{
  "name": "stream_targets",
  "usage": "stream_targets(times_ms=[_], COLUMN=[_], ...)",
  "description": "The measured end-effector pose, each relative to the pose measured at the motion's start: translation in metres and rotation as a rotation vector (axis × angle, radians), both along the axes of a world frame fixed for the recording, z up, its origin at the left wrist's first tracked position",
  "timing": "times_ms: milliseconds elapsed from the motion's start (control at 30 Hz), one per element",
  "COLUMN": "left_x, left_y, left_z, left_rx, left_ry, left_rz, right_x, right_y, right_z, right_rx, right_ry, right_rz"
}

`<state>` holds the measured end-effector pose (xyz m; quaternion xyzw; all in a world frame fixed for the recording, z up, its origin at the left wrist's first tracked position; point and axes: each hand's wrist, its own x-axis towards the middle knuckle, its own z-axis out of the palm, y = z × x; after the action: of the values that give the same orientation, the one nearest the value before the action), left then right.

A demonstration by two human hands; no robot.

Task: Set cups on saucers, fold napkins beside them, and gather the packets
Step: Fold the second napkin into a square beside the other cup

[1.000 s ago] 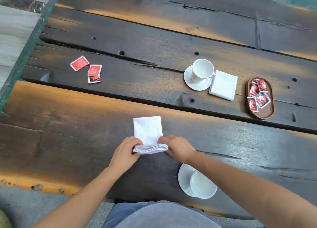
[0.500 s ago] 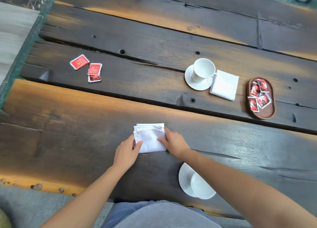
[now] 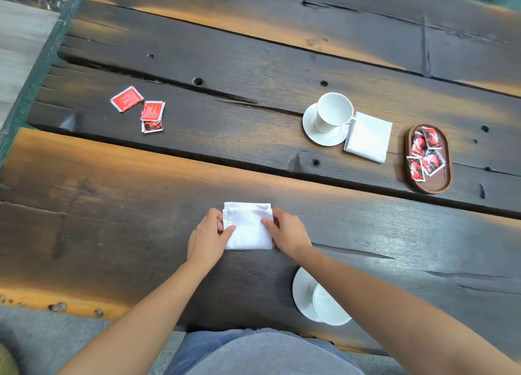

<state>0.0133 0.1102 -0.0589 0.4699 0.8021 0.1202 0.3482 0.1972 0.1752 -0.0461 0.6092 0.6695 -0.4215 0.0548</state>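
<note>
Dark, cracked wooden plank table (image 3: 225, 160) carries:
- far round white saucer (image 3: 324, 140)
- near round white saucer (image 3: 303, 293)
- far folded white cloth napkin (image 3: 369, 137)
- near folded white cloth napkin (image 3: 249, 233)
- three loose red paper packets (image 3: 152, 111), far left
- oval brown wooden tray (image 3: 431, 184), right

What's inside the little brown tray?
Red packets lie piled in the brown tray, overlapping. Whatever sits beneath them is covered; the tray's near end shows bare wood.

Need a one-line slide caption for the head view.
Left hand and right hand hold a folded napkin on the wooden table; three red packets lie loose.

near napkin (image 3: 249, 228) left of near saucer (image 3: 303, 293), packets (image 3: 141, 109) far left.
</note>
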Motion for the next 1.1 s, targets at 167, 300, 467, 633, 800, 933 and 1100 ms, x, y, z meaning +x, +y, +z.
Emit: stream_targets(times_ms=[167, 300, 467, 633, 800, 933, 1100], left_x=[0.001, 0.005, 0.007, -0.003, -0.016, -0.021, -0.018], left_y=[0.005, 0.003, -0.008, -0.019, -0.003, 0.0, 0.001], left_z=[0.0, 0.002, 0.012, 0.013, -0.002, -0.008, -0.013], left_rx=[-0.034, -0.042, 0.229, 0.209, -0.066, -0.106, -0.137], left_ry=[0.005, 0.032, 0.152, 0.386, 0.398, 0.373, 0.355], left_rz=[0.02, 0.043, -0.026, -0.55, -0.725, -0.752, -0.742], right_x=[0.001, 0.0, 0.011, 0.017, 0.015, 0.013, 0.013], right_y=[0.009, 0.014, 0.011, 0.002, 0.007, 0.013, 0.014], right_z=[-0.002, -0.002, 0.01, 0.011, 0.0, -0.007, -0.014], right_rx=[-0.081, -0.086, 0.223, 0.442, 0.335, 0.302, 0.267], right_ry=[-0.074, -0.099, 0.009, -0.112, -0.282, -0.335, -0.332], right_rz=[-0.049, -0.107, 0.08, 0.731, 0.888, 0.918, 0.917])
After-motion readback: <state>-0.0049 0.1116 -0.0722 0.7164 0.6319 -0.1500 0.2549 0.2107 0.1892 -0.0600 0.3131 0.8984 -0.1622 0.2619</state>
